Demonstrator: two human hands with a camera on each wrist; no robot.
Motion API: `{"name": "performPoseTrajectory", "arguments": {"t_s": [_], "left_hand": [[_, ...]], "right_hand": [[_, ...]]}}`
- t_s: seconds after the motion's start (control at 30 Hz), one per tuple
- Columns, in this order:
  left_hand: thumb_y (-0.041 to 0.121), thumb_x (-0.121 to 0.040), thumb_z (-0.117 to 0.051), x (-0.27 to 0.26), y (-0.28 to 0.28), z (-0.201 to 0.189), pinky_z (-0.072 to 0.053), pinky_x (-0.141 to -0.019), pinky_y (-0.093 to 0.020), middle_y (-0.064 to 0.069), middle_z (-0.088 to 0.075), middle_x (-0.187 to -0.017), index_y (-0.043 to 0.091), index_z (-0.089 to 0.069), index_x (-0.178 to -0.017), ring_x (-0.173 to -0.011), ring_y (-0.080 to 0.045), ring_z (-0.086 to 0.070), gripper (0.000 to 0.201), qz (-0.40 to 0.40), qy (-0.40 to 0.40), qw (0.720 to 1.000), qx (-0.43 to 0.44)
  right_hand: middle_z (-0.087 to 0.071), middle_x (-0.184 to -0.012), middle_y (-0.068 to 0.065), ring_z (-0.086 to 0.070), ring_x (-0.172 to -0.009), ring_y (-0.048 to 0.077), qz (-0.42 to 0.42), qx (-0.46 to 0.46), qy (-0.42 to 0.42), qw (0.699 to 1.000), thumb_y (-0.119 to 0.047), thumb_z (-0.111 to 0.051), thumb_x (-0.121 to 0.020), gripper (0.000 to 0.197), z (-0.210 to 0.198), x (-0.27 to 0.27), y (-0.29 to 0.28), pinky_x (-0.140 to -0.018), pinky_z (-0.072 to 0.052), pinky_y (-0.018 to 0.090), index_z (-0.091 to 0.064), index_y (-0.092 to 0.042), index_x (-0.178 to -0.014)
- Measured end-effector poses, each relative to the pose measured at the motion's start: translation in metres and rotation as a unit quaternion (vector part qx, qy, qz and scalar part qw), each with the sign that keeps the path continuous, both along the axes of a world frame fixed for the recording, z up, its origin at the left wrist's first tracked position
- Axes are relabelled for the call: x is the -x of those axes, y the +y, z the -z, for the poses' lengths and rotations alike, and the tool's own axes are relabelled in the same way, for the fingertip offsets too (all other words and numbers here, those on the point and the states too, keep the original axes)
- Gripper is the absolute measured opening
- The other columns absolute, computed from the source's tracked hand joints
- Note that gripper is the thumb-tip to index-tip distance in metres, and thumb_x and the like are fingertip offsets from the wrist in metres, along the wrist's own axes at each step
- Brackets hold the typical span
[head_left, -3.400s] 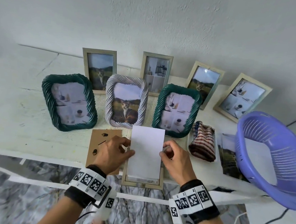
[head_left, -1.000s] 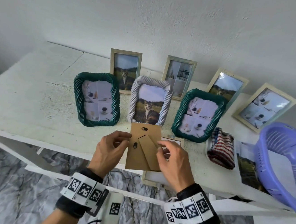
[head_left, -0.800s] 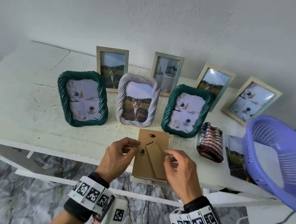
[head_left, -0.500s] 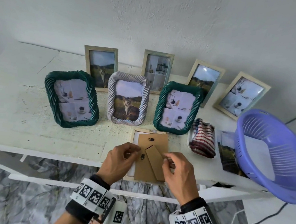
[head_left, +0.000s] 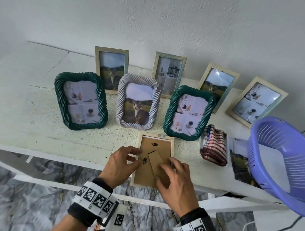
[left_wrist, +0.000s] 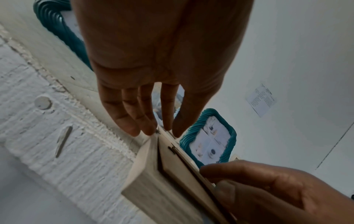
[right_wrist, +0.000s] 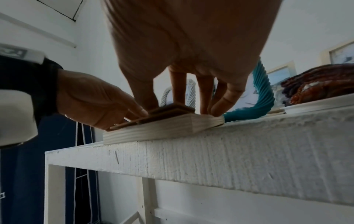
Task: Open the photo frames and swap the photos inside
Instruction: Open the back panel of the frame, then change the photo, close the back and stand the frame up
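Two hands work on one pale wooden frame lying face down at the table's front edge, its brown backing board already seated inside. Left hand rests loose, straight fingertips at the frame's left rim; right hand presses flat, open fingers on the board. Fastening the clips looks next. Seven frames stand upright behind; whether more swaps remain is unclear, though one loose photo lies to the right.

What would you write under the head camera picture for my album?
Two hands press a cardboard backing into a face-down wooden frame.
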State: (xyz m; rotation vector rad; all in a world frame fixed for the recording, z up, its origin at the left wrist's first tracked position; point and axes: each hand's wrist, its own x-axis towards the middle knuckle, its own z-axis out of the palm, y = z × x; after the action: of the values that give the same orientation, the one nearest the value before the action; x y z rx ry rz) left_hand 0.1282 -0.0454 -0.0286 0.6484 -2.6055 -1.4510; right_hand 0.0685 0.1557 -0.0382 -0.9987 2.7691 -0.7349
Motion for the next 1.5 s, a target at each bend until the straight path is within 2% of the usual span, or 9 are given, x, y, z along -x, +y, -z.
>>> {"name": "performPoseTrajectory", "arguments": {"t_s": [0.1,0.37,0.5,0.6,0.7,0.87,0.97,1.13,1.5], "left_hand": [[0.019,-0.087,-0.069,0.0,-0.001,0.002,-0.047,-0.067,-0.006,0.006,-0.062,-0.111,0.022,-0.067,-0.112,-0.089,-0.002,-0.065,0.026,0.004,-0.001,1.0,0.008],[0.026,-0.086,-0.07,0.002,0.0,0.007,-0.048,-0.069,-0.009,0.005,-0.059,-0.113,0.024,-0.066,-0.115,-0.088,-0.002,-0.063,0.029,0.017,-0.002,1.0,0.024],[0.033,-0.084,-0.072,0.006,0.001,0.01,-0.052,-0.076,-0.019,0.004,-0.051,-0.118,0.027,-0.06,-0.124,-0.088,-0.005,-0.062,0.043,0.02,-0.009,0.999,0.04],[0.042,-0.081,-0.073,0.009,0.004,0.013,-0.053,-0.089,-0.033,0.003,-0.042,-0.125,0.03,-0.05,-0.135,-0.095,-0.013,-0.061,0.06,0.033,-0.031,0.997,0.07],[0.044,-0.082,-0.072,0.01,0.006,0.016,-0.048,-0.094,-0.032,0.002,-0.04,-0.132,0.029,-0.047,-0.139,-0.106,-0.017,-0.057,0.065,0.05,-0.047,0.992,0.104],[0.044,-0.081,-0.072,0.011,0.005,0.018,-0.047,-0.095,-0.034,0.002,-0.041,-0.135,0.026,-0.05,-0.137,-0.11,-0.018,-0.055,0.063,0.054,-0.055,0.99,0.116],[0.043,-0.081,-0.073,0.011,0.005,0.018,-0.047,-0.095,-0.033,0.002,-0.041,-0.135,0.026,-0.05,-0.138,-0.11,-0.017,-0.056,0.064,0.057,-0.051,0.99,0.12],[0.045,-0.08,-0.073,0.01,0.003,0.02,-0.048,-0.093,-0.033,0.002,-0.041,-0.134,0.025,-0.05,-0.139,-0.108,-0.017,-0.057,0.065,0.065,-0.045,0.989,0.124],[0.043,-0.08,-0.074,0.012,0.003,0.019,-0.044,-0.094,-0.029,0.0,-0.04,-0.135,0.023,-0.049,-0.138,-0.109,-0.02,-0.056,0.066,0.078,-0.044,0.986,0.139]], "right_hand": [[-0.049,-0.133,0.006,-0.045,-0.11,0.024,-0.009,-0.031,0.023,0.999,-0.057,-0.046,-0.084,0.053,0.002,0.001,-0.001,-0.09,-0.05,0.035,-0.059,-0.023,-0.122],[-0.055,-0.128,0.003,-0.044,-0.106,0.022,-0.013,-0.047,0.043,0.998,-0.053,-0.046,-0.087,0.046,0.001,0.006,-0.004,-0.085,-0.052,0.034,-0.062,-0.023,-0.119],[-0.05,-0.131,0.005,-0.05,-0.107,0.012,0.017,0.048,-0.004,0.999,-0.027,-0.061,-0.09,0.035,-0.003,0.013,0.001,-0.088,-0.041,0.011,-0.062,-0.016,-0.123],[-0.06,-0.108,0.008,-0.058,-0.087,0.009,0.087,0.118,0.004,0.989,0.0,-0.066,-0.085,0.029,-0.001,0.023,0.008,-0.078,-0.034,-0.005,-0.066,-0.008,-0.113],[-0.068,-0.096,0.005,-0.06,-0.079,0.008,0.078,0.112,-0.017,0.991,0.007,-0.064,-0.084,0.032,0.004,0.031,0.013,-0.077,-0.038,-0.001,-0.067,-0.008,-0.111],[-0.068,-0.11,0.0,-0.061,-0.093,0.007,0.008,0.071,-0.07,0.995,-0.01,-0.061,-0.092,0.027,0.003,0.047,0.017,-0.082,-0.041,0.008,-0.065,-0.014,-0.119],[-0.069,-0.109,0.001,-0.063,-0.097,0.013,0.002,0.067,-0.103,0.992,-0.012,-0.063,-0.092,0.025,0.002,0.058,0.02,-0.089,-0.048,0.026,-0.068,-0.013,-0.117],[-0.07,-0.106,-0.013,-0.063,-0.094,0.0,-0.065,0.046,-0.127,0.989,-0.019,-0.065,-0.09,0.025,-0.008,0.074,0.027,-0.083,-0.049,0.015,-0.07,-0.028,-0.114],[-0.068,-0.088,-0.013,-0.063,-0.079,0.004,-0.1,0.051,-0.192,0.975,-0.016,-0.067,-0.089,0.01,-0.008,0.092,0.021,-0.073,-0.05,0.02,-0.067,-0.023,-0.096]]}}
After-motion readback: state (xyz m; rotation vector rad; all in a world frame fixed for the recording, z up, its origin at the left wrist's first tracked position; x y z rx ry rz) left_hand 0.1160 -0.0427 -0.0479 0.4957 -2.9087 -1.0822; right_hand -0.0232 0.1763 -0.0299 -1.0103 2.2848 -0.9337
